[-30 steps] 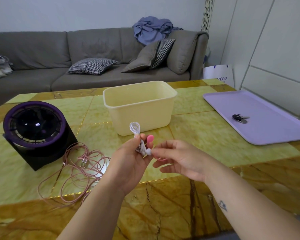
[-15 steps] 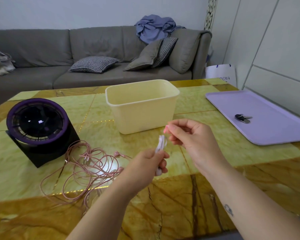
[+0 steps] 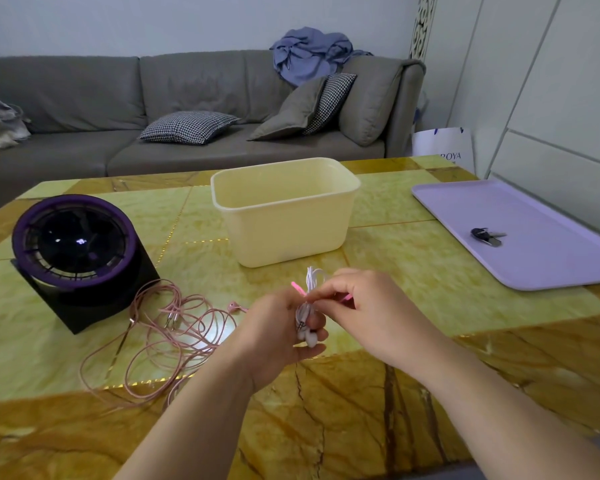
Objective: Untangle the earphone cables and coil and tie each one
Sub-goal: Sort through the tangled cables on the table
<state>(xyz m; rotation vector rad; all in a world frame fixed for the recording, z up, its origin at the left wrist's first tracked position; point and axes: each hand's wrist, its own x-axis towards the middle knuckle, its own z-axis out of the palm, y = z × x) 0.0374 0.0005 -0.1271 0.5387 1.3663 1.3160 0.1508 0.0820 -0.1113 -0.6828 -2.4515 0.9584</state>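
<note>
a grey sofa (image 3: 187, 98) fills the upper left of the frame, and below it the yellow-green marble worktop (image 3: 395, 393) takes the whole lower half. a lilac tray (image 3: 551, 265) lies at the right edge, a cream tub (image 3: 284, 230) stands at upper centre, and a purple-rimmed fan (image 3: 73, 244) sits at the left. just right of the fan, the pink earphone cable (image 3: 174, 327) sprawls loose and tangled on the worktop, with neither hand on it. at centre, above the worktop, the left hand (image 3: 274, 327) has its grip closed round the coiled white earphone cable (image 3: 305, 311), loops poking out above the fist and earbuds below. the right hand (image 3: 371, 310) has a narrow pinch grip on a thin pink tie (image 3: 298, 288), which crosses the coil near its upper part; one end sticks up to the left, the other shows to the right past the fingers. small keys (image 3: 485, 235) lie on the tray

the step in hand looks like binding the white coil. to do it well, i'd judge the left grip should squeeze the loops flat so none slip, while the right draws the tie snug round the coil's middle, not near the top where it could slide off. twist the ends close against the cable, firm but without kinking the thin wire
</note>
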